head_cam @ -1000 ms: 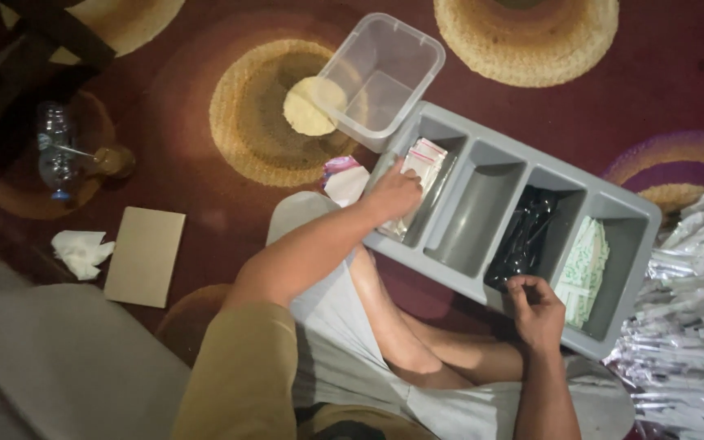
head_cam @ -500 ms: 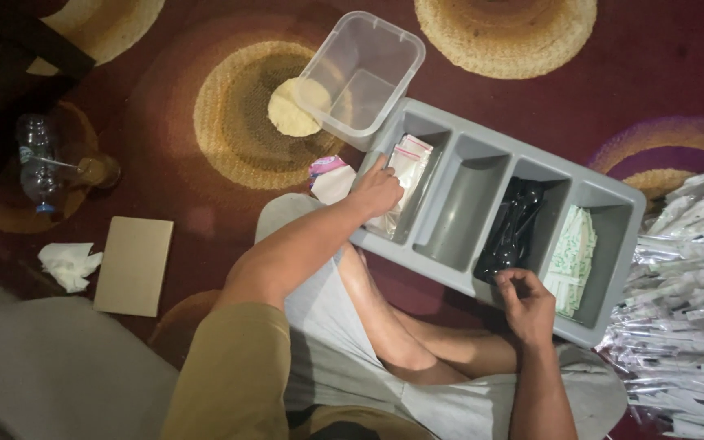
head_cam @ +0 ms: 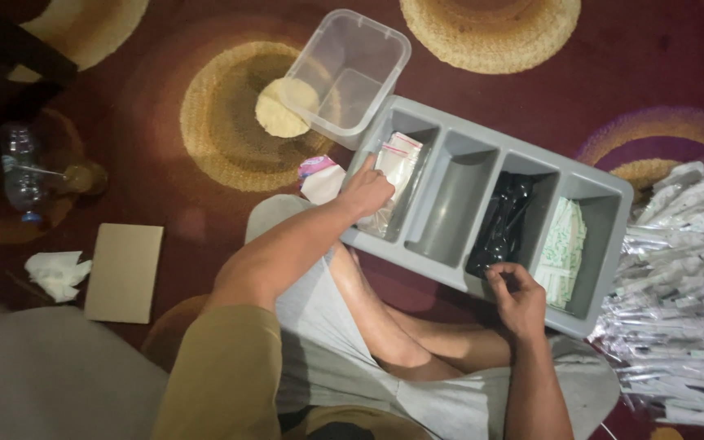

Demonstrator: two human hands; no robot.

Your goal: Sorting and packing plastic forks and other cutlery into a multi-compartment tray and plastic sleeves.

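Observation:
A grey tray [head_cam: 482, 141] with several compartments rests on the carpet in front of my crossed legs. My left hand [head_cam: 366, 192] reaches into its leftmost compartment and presses on a stack of small clear bags [head_cam: 395, 166]. My right hand [head_cam: 518, 295] sits at the tray's near rim, fingers pinched at the black plastic cutlery [head_cam: 505, 217] in the third compartment. The second compartment is bare. The rightmost one holds pale green and white packets [head_cam: 564, 244].
A clear plastic tub [head_cam: 346, 69] stands beyond the tray's left end, beside a round pale disc [head_cam: 283, 107]. A heap of shiny wrapped packs [head_cam: 682, 285] lies at the right. A plastic bottle [head_cam: 22, 171], a cardboard piece [head_cam: 124, 271] and a crumpled tissue [head_cam: 55, 273] lie at the left.
My left hand has slid a little lower over the clear bags. My right hand's fingers have closed in towards the black cutlery. The view has shifted slightly.

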